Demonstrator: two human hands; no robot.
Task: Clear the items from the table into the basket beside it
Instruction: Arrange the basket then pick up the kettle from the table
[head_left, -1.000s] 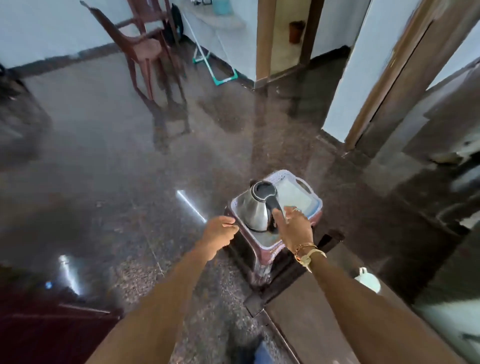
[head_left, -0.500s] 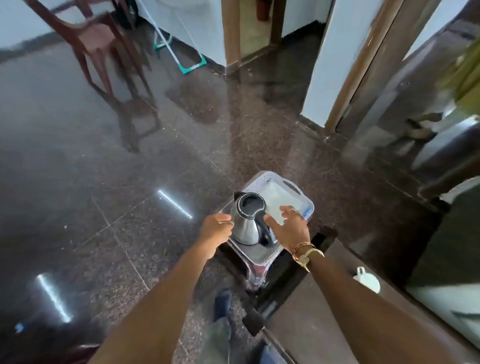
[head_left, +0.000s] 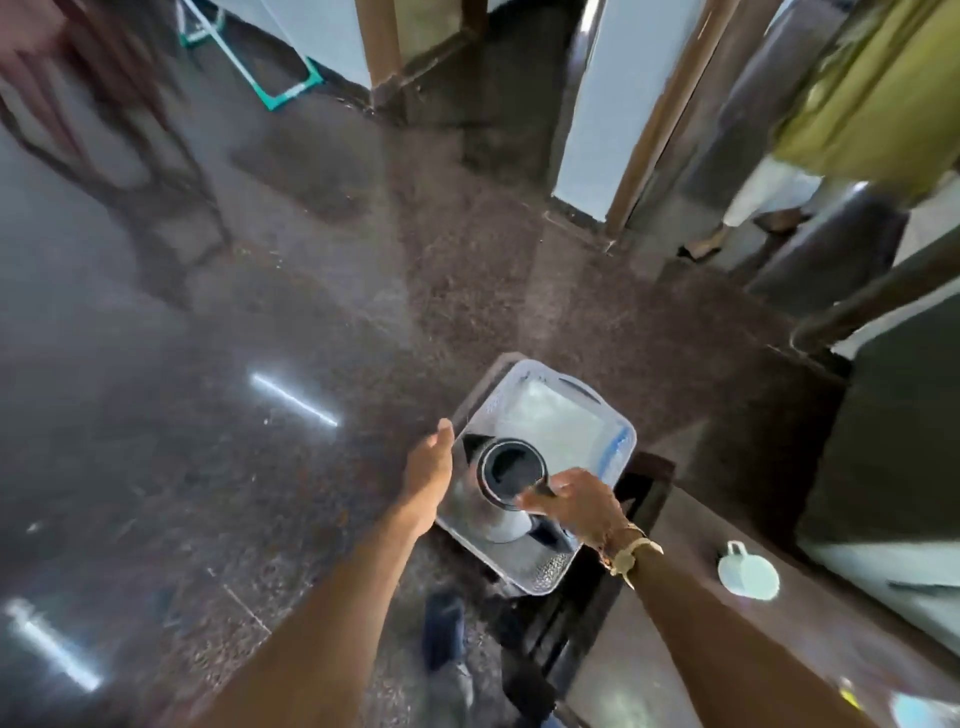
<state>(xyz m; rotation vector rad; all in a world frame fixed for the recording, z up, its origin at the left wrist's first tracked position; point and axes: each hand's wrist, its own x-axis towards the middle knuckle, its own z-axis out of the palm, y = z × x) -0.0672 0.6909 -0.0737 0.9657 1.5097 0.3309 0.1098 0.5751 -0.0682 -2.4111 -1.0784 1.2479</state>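
No text, label, brand, number or sign can be read; the kettle, the basket and the wristwatch are too blurred for any markings

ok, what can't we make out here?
Head view only.
- Whether the kettle sits on the basket floor: hidden by its body and the right hand.
- white item on the table: too small to identify.
- chair, top left: motion blur.

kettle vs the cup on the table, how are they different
The kettle is shiny steel with a black handle; the cup is pale. The kettle is in the basket, gripped by the right hand; the cup stands on the table, untouched. Both have a handle.
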